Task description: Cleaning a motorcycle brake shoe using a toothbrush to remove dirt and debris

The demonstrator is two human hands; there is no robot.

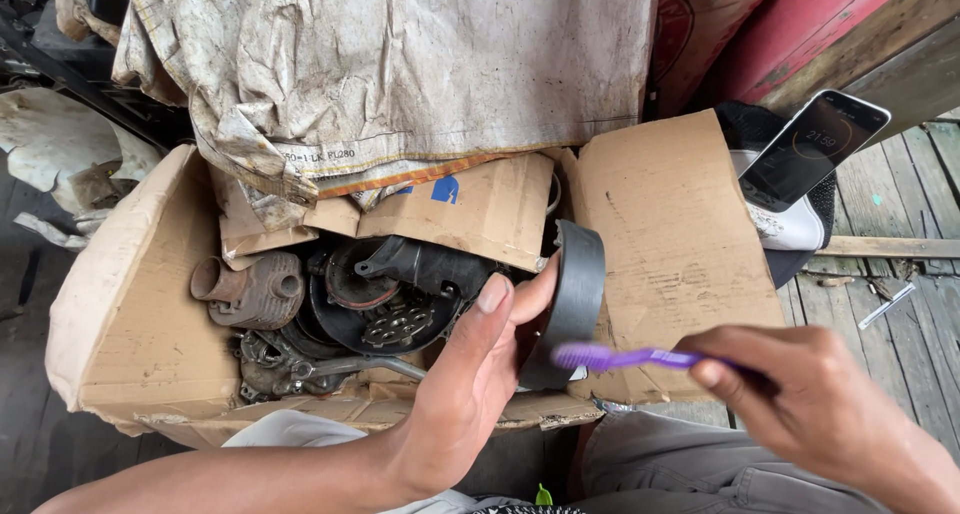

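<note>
The left hand has its grip clamped on a curved dark grey brake shoe, thumb pressed up along the inner side and the other fingers hidden behind the part. The right hand has its grip closed round the handle of a purple toothbrush, whose bristled head lies against the lower end of the shoe, at about five o'clock on the curve.

As a judgement, the scrubbing looks to be in the middle: the brush is on the part, yet nothing shows which stretches have already been gone over. The outer band looks fairly even and matt, with a paler edge at the top; the inner side is turned away, so its state cannot be told. No cleaned parts are seen set aside, and no rag or liquid is in view.

The shoe is held upright over the front edge of a worn cardboard box, just right of its opening. Inside the box, at nine o'clock from the shoe, lie greasy engine parts, a rusty finned cylinder among them. A stained sack hangs over the box at twelve o'clock. At two o'clock a phone with a lit screen leans on a dark-and-white thing, above a plank floor. Grey trouser legs show at six o'clock.
</note>
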